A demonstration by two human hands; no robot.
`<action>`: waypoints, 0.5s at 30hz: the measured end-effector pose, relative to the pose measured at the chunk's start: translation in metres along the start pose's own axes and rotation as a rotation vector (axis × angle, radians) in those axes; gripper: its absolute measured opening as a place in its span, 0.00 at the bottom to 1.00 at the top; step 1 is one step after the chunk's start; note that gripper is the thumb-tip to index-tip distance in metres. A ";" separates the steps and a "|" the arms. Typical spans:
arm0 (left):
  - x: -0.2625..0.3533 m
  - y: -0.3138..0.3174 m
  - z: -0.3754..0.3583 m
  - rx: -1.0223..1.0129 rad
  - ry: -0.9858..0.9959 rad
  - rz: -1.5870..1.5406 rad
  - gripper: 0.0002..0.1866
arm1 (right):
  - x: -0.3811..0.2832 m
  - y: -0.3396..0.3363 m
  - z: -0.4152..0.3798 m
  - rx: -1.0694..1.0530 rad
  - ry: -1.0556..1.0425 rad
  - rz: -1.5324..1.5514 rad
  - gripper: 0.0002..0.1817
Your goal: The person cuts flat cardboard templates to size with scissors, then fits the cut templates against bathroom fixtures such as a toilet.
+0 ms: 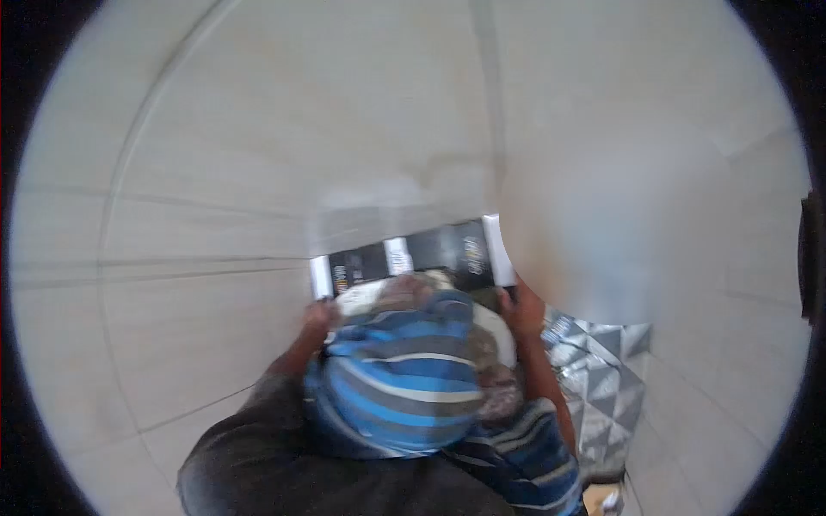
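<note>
head view, blurry: both hands carry a bundle (413,361) of clothes, blue-striped cloth on top, against the body. left hand (317,320) grips the bundle's left edge, fingers curled under; right hand (521,311) grips the right edge, closed on it. just beyond sits a black box (413,254) w/ white bands, touching the pile's far side; can't tell if it's held too. tiled floor (215,215) below, patterned mat (602,370) at right. risk: pile is loose and tall, so a tilt could slide the top cloth off; box could slip if only pinched.
</note>
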State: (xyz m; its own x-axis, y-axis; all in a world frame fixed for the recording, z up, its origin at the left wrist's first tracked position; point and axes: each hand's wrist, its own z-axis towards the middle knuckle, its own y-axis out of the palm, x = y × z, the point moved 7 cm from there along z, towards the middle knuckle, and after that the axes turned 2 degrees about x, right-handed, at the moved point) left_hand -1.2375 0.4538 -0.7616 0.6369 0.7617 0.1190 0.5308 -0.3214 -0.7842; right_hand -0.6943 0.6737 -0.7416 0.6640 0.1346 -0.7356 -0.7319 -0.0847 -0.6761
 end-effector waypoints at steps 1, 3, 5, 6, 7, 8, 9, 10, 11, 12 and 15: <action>-0.017 0.013 0.011 0.018 -0.001 0.366 0.19 | -0.001 0.001 0.004 -0.142 0.150 0.007 0.40; 0.011 0.003 -0.024 0.121 0.060 0.401 0.19 | -0.016 -0.006 0.005 -0.093 0.058 -0.183 0.41; -0.016 0.026 0.001 0.063 0.218 0.289 0.21 | -0.010 0.000 0.006 -0.130 0.076 -0.186 0.40; -0.004 0.025 -0.003 0.054 0.198 0.277 0.22 | -0.007 0.000 0.004 -0.074 0.020 -0.174 0.40; -0.014 0.036 0.006 0.041 0.182 0.266 0.24 | -0.011 -0.002 0.004 -0.018 -0.032 -0.163 0.40; -0.045 0.048 0.010 0.139 -0.156 -0.432 0.22 | -0.011 -0.002 0.003 0.000 -0.036 -0.167 0.39; -0.046 0.048 0.010 0.140 -0.157 -0.432 0.22 | -0.012 -0.003 0.002 -0.002 -0.036 -0.165 0.39; -0.045 0.048 0.011 0.152 -0.156 -0.445 0.21 | -0.012 -0.003 0.001 -0.005 -0.033 -0.184 0.39; -0.043 0.048 0.012 0.163 -0.154 -0.459 0.21 | -0.012 -0.004 0.001 -0.008 -0.029 -0.202 0.39; -0.041 0.048 0.013 0.174 -0.153 -0.472 0.20 | -0.012 -0.003 0.001 -0.008 -0.027 -0.202 0.39; -0.055 0.056 0.027 0.191 -0.146 -0.501 0.18 | -0.012 -0.002 0.001 -0.012 -0.037 -0.241 0.39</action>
State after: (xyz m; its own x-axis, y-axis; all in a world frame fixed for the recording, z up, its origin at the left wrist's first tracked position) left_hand -1.2576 0.4095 -0.8284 0.2411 0.8695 0.4311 0.6292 0.1981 -0.7516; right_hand -0.7009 0.6732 -0.7319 0.8129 0.1887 -0.5510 -0.5510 -0.0575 -0.8325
